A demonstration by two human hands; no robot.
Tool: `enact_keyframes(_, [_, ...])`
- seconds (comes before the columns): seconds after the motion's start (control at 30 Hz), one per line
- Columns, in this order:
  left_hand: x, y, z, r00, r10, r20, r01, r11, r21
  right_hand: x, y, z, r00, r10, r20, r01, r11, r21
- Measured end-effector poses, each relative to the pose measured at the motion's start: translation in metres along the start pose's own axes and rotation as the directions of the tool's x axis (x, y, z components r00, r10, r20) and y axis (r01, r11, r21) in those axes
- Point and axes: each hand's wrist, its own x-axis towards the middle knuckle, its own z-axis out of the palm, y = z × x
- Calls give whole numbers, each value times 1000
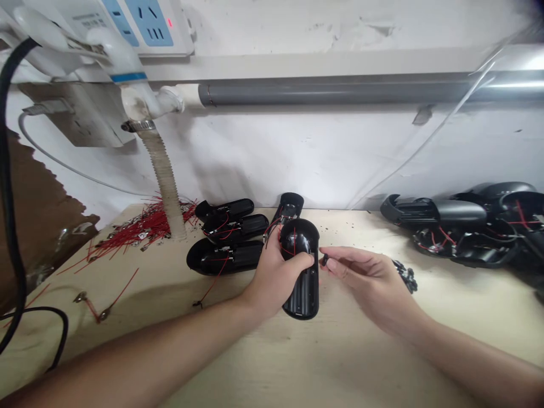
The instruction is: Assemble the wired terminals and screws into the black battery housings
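Observation:
My left hand [276,275] is wrapped round a black plastic housing [302,294], long and rounded at both ends, held above the table. Its thumb presses on the housing's inner edge, and a thin red wire runs across the upper hollow. Just right of the housing, my right hand [368,277] pinches a small black part [325,260] between thumb and fingertips; its exact kind is too small to tell. Behind the right hand lies a little pile of small black parts [406,276], partly hidden by it.
Several wired black housings [229,255] lie left of my hands, and more are stacked at the right [459,221]. A heap of red wires with metal contacts [140,229] sits at the back left beside a corrugated hose [161,175]. A black cable [5,170] hangs at the left.

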Motion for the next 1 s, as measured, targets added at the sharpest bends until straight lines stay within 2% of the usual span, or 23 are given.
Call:
enact_keyframes(0.2, [5, -5, -4, 996, 88, -31, -81, 981, 174, 1, 2, -5, 999, 29, 46, -30, 999, 16])
enact_keyframes(0.47, [4, -6, -3, 995, 97, 1, -95, 973, 208, -1, 0, -5, 999, 12, 42, -11, 1000, -9])
enact_keyframes(0.73, [4, -15, -6, 964, 256, 68, -262, 880, 397, -1, -4, -3, 998, -42, 55, 43, 999, -18])
enact_keyframes(1.0, [3, -17, -4, 964, 256, 70, -261, 870, 419, -1, -5, 1, 992, -117, 52, 122, 986, -113])
